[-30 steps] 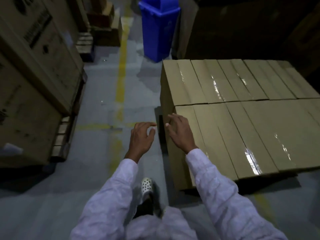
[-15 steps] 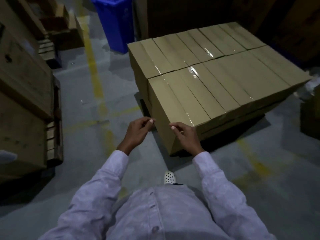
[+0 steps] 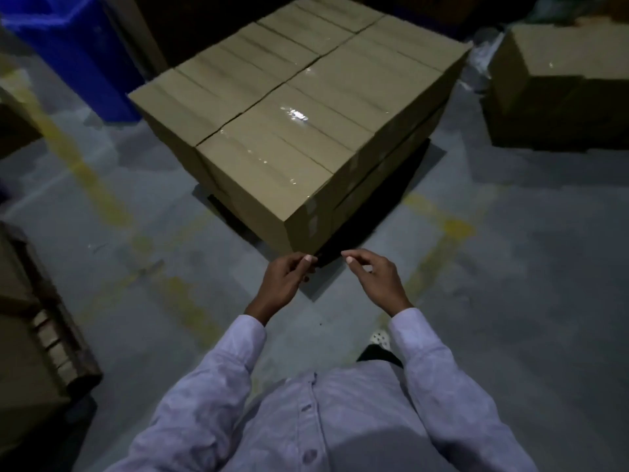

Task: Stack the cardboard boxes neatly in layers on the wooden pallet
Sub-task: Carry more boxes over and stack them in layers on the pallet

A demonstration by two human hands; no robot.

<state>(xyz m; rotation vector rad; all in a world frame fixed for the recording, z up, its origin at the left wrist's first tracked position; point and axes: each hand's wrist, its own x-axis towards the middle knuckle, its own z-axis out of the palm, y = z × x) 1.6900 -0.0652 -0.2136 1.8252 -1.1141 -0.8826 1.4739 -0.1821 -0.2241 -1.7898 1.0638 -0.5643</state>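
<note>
Your left hand and right hand hang mid-frame, apart, fingers loosely curled and empty, with both sleeved forearms reaching up from the lower edge.

This is a warehouse or stockroom floor, dimly lit. Under the left hand and right hand lies a bare grey concrete floor, with worn yellow painted lines running away to the left of the hands and more patches beyond the right hand. Just ahead of both hands stands a block of sealed, taped cardboard boxes packed edge to edge. A blue plastic bin stands far ahead to the left, another carton stack far ahead to the right, and large cartons on a wooden pallet well off to the left.
</note>
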